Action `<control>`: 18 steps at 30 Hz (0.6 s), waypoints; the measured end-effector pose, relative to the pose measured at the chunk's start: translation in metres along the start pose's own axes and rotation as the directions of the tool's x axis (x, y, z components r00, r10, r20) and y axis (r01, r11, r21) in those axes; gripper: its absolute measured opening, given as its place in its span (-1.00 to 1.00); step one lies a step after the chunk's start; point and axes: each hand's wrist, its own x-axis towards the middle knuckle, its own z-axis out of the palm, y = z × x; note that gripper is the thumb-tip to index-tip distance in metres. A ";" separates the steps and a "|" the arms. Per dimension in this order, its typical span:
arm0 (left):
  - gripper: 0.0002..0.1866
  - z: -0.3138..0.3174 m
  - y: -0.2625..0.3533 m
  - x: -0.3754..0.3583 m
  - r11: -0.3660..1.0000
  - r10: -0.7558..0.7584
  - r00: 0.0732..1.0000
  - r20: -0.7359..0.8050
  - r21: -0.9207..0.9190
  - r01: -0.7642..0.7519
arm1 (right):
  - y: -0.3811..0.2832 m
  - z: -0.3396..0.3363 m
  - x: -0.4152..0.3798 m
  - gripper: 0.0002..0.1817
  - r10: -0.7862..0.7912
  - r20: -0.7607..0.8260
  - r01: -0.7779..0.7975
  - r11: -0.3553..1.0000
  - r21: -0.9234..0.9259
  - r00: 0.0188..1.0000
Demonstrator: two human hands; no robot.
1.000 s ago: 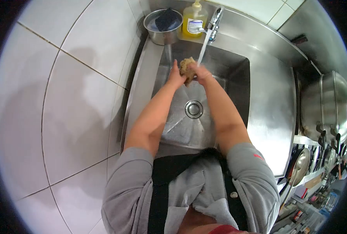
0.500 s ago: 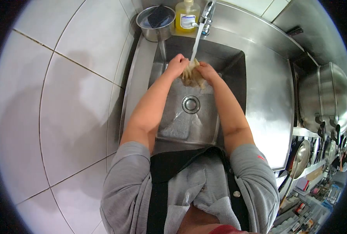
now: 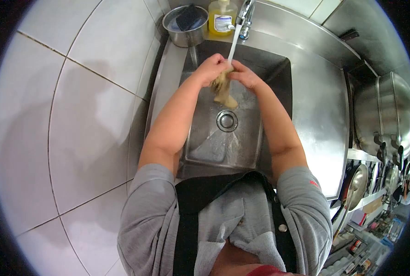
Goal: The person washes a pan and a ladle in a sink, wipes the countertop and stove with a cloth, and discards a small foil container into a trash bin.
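Under the running tap [image 3: 245,20], a wet yellowish-beige cloth [image 3: 225,94] hangs bunched between my hands, its lower end dangling over the sink [image 3: 196,138]. My left hand [image 3: 211,70] is closed around its upper part. On the other side, my right hand [image 3: 243,75] has its fingers bent against the cloth, pressing it from the right. The stream of water [image 3: 233,46] falls between the two hands onto the cloth. Some of the fingertips are hidden by the cloth and the water.
A metal pot [image 3: 185,37] with a dark scouring pad [image 3: 189,17] on it stands at the sink's back left corner, beside a bottle of yellow liquid soap [image 3: 222,23]. A steel counter [image 3: 320,124] runs along the right, with large pots [image 3: 383,115] beyond. Tiled wall [image 3: 90,119] borders the left.
My hands have come closer together and the left has turned inward. The cloth, spread between them before, is now bunched and hangs lower. Water keeps running.
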 end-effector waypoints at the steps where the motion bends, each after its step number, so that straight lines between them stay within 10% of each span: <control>1: -0.79 0.000 -0.001 0.002 0.999 0.013 1.000 -0.028 0.042 -0.012 | 0.005 -0.002 0.005 -0.50 0.009 0.008 -0.009 0.999 -0.038 1.000; 9: -0.54 -0.017 -0.004 -0.013 0.790 0.175 0.984 0.019 0.593 -0.152 | -0.010 -0.018 0.013 -0.92 0.045 -0.105 -0.061 0.987 -0.150 0.993; 13: -0.60 -0.018 0.004 -0.008 0.776 -0.031 0.998 0.062 0.630 -0.015 | -0.021 -0.014 0.011 -0.87 -0.004 -0.077 -0.019 0.957 -0.290 0.997; 18: -0.72 -0.029 0.018 -0.008 0.880 0.120 0.992 -0.042 0.467 -0.086 | 0.039 -0.018 -0.006 -0.78 0.212 -0.050 -0.191 0.725 -0.662 0.976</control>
